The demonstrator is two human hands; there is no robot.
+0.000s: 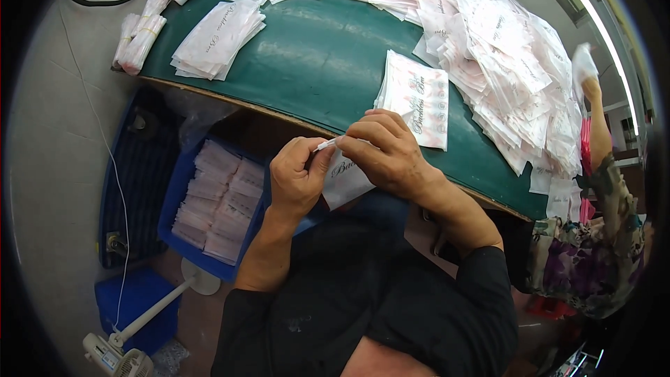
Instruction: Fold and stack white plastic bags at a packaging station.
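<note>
A translucent white printed plastic bag (pixel 348 186) hangs from my hands just off the table's front edge. My left hand (pixel 299 173) pinches its top left corner between thumb and fingers. Closed on the same top edge, my right hand (pixel 388 152) hides much of the bag's upper part. Right behind that hand lies a neat stack of printed bags (pixel 423 101) on the green tabletop (pixel 321 45).
A large heap of loose bags (pixel 495 42) covers the table's back and right. A smaller stack (pixel 218 38) and banded rolls (pixel 142 35) lie at left. Below are a blue crate (pixel 169 202) of bags and a fan (pixel 118 356). At right, a co-worker's arm (pixel 597 122) is raised.
</note>
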